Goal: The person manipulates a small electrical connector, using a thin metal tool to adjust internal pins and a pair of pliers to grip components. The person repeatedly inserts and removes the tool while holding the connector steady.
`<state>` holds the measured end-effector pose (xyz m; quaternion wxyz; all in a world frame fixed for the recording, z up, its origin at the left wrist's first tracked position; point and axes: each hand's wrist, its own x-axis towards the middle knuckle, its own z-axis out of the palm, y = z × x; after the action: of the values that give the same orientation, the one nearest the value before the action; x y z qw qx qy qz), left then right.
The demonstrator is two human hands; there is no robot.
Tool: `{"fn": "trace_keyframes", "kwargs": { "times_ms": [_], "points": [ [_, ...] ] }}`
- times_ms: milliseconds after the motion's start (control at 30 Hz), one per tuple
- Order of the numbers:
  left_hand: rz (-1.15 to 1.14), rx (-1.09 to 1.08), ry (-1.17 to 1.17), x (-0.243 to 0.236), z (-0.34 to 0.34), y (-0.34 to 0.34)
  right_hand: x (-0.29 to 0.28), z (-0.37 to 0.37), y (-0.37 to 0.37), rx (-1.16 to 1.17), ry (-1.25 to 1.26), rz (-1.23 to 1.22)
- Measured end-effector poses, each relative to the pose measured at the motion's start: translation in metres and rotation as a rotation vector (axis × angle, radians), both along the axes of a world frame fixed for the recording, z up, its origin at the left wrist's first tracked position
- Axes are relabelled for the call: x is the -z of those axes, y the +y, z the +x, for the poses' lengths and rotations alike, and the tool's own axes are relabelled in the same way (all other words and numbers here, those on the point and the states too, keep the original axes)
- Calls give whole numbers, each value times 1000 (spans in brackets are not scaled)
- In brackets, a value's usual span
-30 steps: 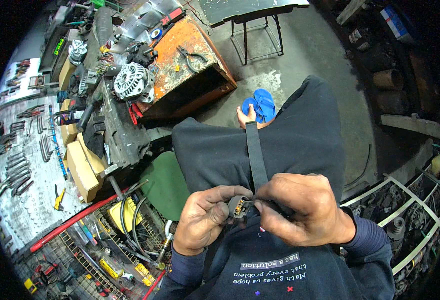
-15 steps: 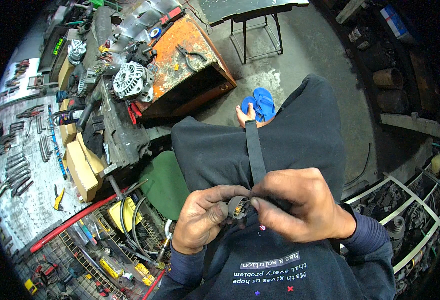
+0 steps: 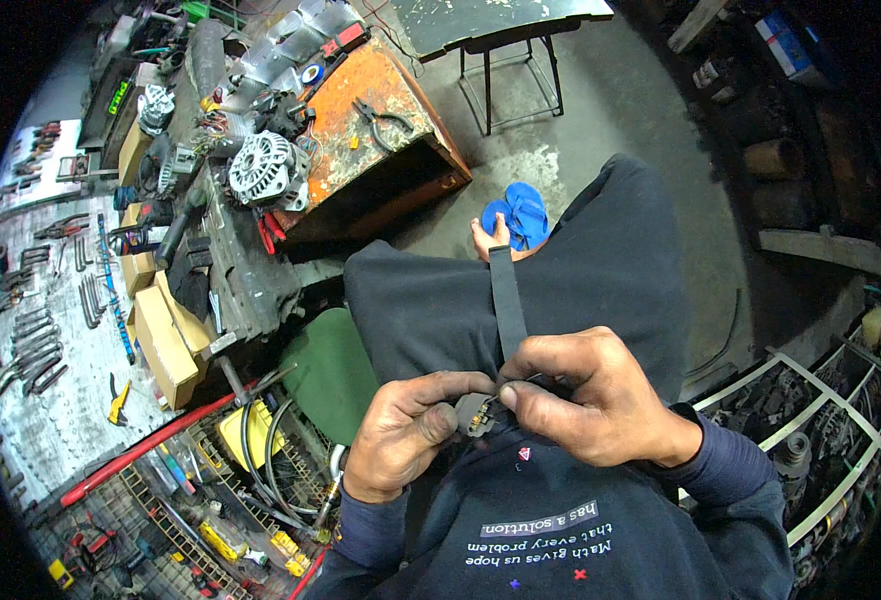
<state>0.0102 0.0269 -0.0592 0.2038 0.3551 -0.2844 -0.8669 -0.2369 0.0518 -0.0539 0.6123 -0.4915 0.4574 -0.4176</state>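
Observation:
Between the thumb and forefinger of my left hand is a small dark grey part with brass-coloured metal inside; its exact kind does not show. My right hand meets it from the other side. Its thumb and forefinger pinch together at the part's upper edge, close to my left fingertip. Whatever sits in that pinch is hidden or too small to make out. Both hands are held in front of my dark shirt, above my lap.
A silver alternator lies on the cluttered bench at the upper left, beside a rusty orange cabinet carrying pliers. Hand tools cover a white board at the left. A metal rack of dark parts stands at the right.
My right hand has shifted slightly left, its wrist turning a little. The grey part has tilted slightly in my left fingers, which stay nearly still.

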Motion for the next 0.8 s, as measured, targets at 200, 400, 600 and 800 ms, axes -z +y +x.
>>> {"fn": "trace_keyframes", "kwargs": {
  "times_ms": [200, 400, 600, 800],
  "points": [
    [-100, 32, -54, 2, -3, -4, 4, 2, 2, 23, -19, 13],
    [-198, 135, -201, 0, -2, -11, 13, 1, 1, 20, -6, -107],
    [-276, 122, -238, 4, -6, -12, 12, 2, 4, 47, 21, -26],
    [-186, 65, -198, 10, -8, -8, 19, 1, 3, 50, 161, -283]
  ]
}}
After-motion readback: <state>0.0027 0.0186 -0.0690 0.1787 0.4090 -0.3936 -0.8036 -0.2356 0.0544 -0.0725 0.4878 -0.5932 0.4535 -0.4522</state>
